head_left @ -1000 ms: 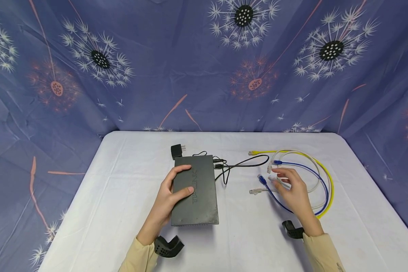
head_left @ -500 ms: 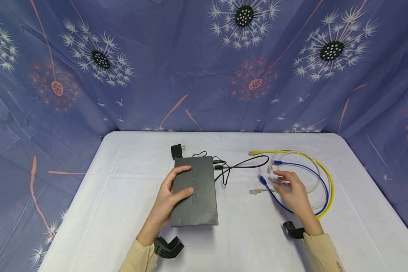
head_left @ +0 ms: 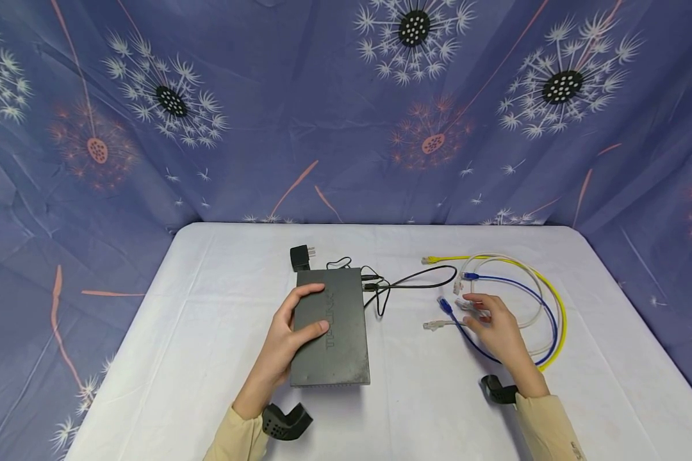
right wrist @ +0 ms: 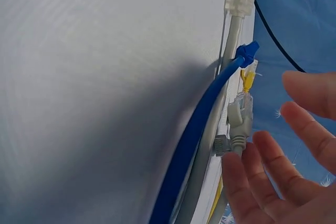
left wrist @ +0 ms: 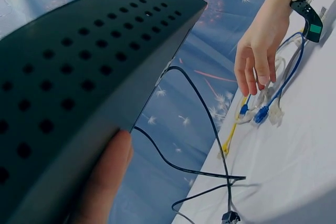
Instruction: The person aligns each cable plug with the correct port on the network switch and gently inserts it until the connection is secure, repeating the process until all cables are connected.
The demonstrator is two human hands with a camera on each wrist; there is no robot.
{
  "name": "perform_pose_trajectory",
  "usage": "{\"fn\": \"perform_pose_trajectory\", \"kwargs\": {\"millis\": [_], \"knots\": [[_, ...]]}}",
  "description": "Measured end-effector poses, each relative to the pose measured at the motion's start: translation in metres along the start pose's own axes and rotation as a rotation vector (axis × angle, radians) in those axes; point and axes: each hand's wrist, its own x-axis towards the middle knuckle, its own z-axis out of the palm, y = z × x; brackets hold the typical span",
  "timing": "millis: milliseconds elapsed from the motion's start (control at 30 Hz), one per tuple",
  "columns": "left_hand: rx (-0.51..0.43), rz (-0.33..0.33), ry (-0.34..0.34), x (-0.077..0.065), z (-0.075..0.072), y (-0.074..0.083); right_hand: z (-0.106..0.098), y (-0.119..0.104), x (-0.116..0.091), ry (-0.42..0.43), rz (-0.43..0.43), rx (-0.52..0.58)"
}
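Observation:
My left hand grips a flat dark grey TP-LINK network switch by its left side, thumb and a finger over its top. Its side with rows of vent holes fills much of the left wrist view. Two black plugs go into its far right side. My right hand hovers over the network cables with fingers loosely bent and nothing between thumb and fingers. In the right wrist view its fingertips are right by a grey cable's plug, beside a blue cable.
Blue, grey and yellow cables lie coiled on the right of the white-covered table. A black power adapter lies behind the switch. A thin black cord loops right of it. A patterned blue curtain hangs behind the table.
The switch has shifted slightly toward me, its far edge lower in the head view. My right hand has drawn back a little from the plugs, fingers slightly more apart.

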Motion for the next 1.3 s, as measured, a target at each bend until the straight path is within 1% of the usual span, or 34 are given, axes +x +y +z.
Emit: {"fn": "perform_pose_trajectory", "kwargs": {"millis": [367, 633, 900, 1033, 1300], "knots": [[-0.001, -0.010, 0.006, 0.000, 0.000, -0.001, 0.000, 0.004, 0.002, -0.023, 0.070, -0.059], [0.001, -0.011, 0.006, 0.000, 0.001, -0.002, 0.001, 0.005, 0.002, 0.018, 0.055, -0.092], [0.001, -0.008, -0.001, 0.000, 0.001, -0.002, 0.000, 0.005, 0.001, 0.039, 0.077, -0.099], [-0.006, -0.011, -0.005, 0.000, 0.002, -0.002, 0.000, 0.002, 0.000, 0.072, 0.066, -0.103], [0.005, -0.012, 0.003, -0.001, 0.002, -0.002, -0.002, -0.006, -0.003, 0.187, 0.007, -0.110]]}}
